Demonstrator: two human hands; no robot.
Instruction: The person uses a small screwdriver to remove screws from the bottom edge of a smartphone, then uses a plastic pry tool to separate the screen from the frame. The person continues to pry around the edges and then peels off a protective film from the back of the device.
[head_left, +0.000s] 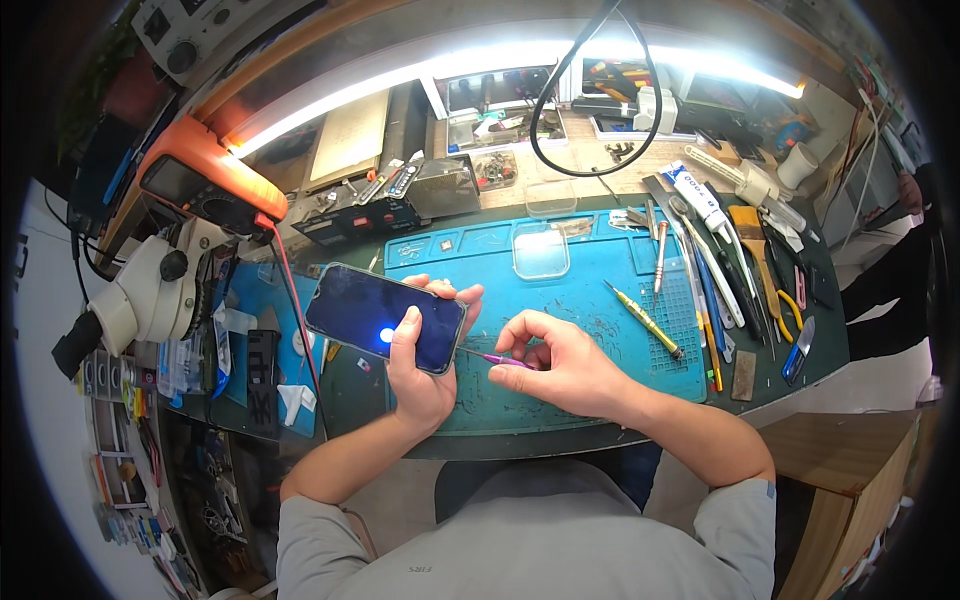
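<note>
My left hand (pixel 425 375) is closed around a smartphone (pixel 350 312) with a dark blue screen, thumb across the glass. A bright round spot shows on the screen near the thumb. Between thumb and fingers, my right hand (pixel 560 365) pinches a slim purple screwdriver (pixel 507 361). Its thin shaft points left at the phone's lower right edge; whether the tip touches it I cannot tell. Both hands are above a blue work mat (pixel 500 410). On the mat to the right lies a yellow-green screwdriver (pixel 645 320), and behind the hands is a clear plastic lid (pixel 540 250).
An orange multimeter (pixel 215 180) with a red lead (pixel 292 300) stands at left, near a white microscope (pixel 140 290). Brushes, tweezers and yellow-handled pliers (pixel 790 315) crowd the right side. A black cable loop (pixel 535 120) hangs over the back. Another person's dark-clothed leg (pixel 890 280) shows far right.
</note>
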